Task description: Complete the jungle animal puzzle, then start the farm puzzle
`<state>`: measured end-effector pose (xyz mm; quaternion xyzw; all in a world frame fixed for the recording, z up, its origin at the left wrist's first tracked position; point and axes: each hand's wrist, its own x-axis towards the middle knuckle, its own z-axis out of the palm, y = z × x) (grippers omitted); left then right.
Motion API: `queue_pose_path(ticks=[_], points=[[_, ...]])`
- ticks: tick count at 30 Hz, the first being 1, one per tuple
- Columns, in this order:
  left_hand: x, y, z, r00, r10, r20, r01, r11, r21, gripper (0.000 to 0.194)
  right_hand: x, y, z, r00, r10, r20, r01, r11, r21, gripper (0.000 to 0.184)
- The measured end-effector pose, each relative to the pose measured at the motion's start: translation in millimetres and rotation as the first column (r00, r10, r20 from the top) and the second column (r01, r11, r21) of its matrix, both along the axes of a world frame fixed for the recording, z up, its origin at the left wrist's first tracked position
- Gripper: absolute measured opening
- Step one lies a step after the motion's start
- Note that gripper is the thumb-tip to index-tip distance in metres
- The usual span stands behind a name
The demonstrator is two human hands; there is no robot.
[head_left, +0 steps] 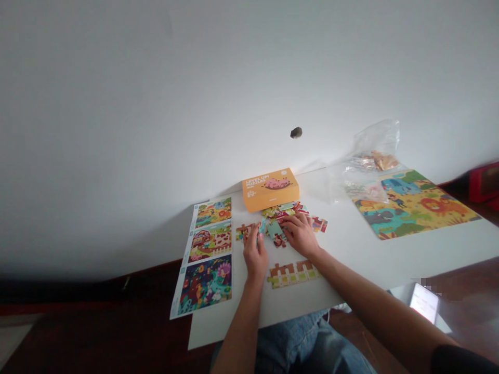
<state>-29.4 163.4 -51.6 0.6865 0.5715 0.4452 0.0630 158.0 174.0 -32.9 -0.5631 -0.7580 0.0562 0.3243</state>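
Observation:
On a small white table [351, 244], my left hand [255, 254] is closed on a light blue puzzle piece [262, 226], held at the left edge of a heap of loose puzzle pieces [288, 213]. My right hand [300, 234] lies palm down on that heap with its fingers curled over the pieces; what it grips, if anything, is hidden. A joined strip of fence pieces [293, 273] lies just in front of both hands.
An orange puzzle box [270, 189] stands behind the heap. A picture sheet [206, 254] with three scenes hangs over the table's left edge. A finished animal puzzle [413, 203] and a clear plastic bag [372, 156] lie at the right. A phone [424, 302] rests lower right.

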Motion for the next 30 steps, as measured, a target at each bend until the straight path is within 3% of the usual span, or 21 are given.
queue_pose_path(ticks=[3, 7, 11, 15, 18, 20, 24, 27, 30], points=[[0.4, -2.2, 5.0, 0.999, -0.036, -0.027, 0.036, 0.999, -0.008, 0.037, -1.3, -1.3, 3.0, 0.999, -0.04, -0.002, 0.04, 0.999, 0.017, 0.022], [4.7, -5.0, 9.2, 0.978, -0.083, -0.194, 0.074, 0.996, -0.051, 0.036, -3.2, -1.0, 4.6, 0.974, -0.225, 0.011, 0.225, 0.974, 0.009, 0.033], [11.6, -9.1, 15.5, 0.93, -0.093, -0.355, 0.059, 0.993, -0.106, 0.032, -2.8, -0.7, 3.2, 0.993, -0.115, -0.019, 0.115, 0.993, 0.007, 0.026], [16.6, -12.3, 23.2, 0.899, -0.106, -0.424, 0.044, 0.987, -0.154, 0.057, -1.5, -2.0, 3.2, 0.993, -0.105, -0.048, 0.106, 0.994, 0.014, 0.035], [18.2, -13.0, 25.5, 0.885, -0.112, -0.453, 0.036, 0.984, -0.173, 0.064, -1.0, -3.1, 4.5, 0.999, 0.002, -0.049, -0.002, 1.0, -0.002, 0.035], [18.7, -12.9, 24.9, 0.879, -0.105, -0.465, 0.023, 0.984, -0.179, 0.061, -1.1, -3.6, 5.4, 0.998, 0.05, -0.042, -0.05, 0.999, 0.003, 0.035], [18.8, -11.4, 20.4, 0.892, -0.061, -0.447, -0.017, 0.986, -0.169, 0.05, -1.8, -3.3, 6.0, 0.999, -0.04, -0.029, 0.04, 0.999, -0.007, 0.041], [17.8, -9.6, 16.7, 0.913, -0.024, -0.407, -0.042, 0.987, -0.152, 0.041, -2.2, -2.4, 4.8, 1.0, -0.018, -0.015, 0.018, 1.0, -0.02, 0.033], [16.5, -8.2, 14.8, 0.927, -0.017, -0.374, -0.038, 0.989, -0.14, 0.03, -2.8, -1.3, 3.5, 0.997, -0.075, -0.003, 0.075, 0.997, -0.015, 0.038]])
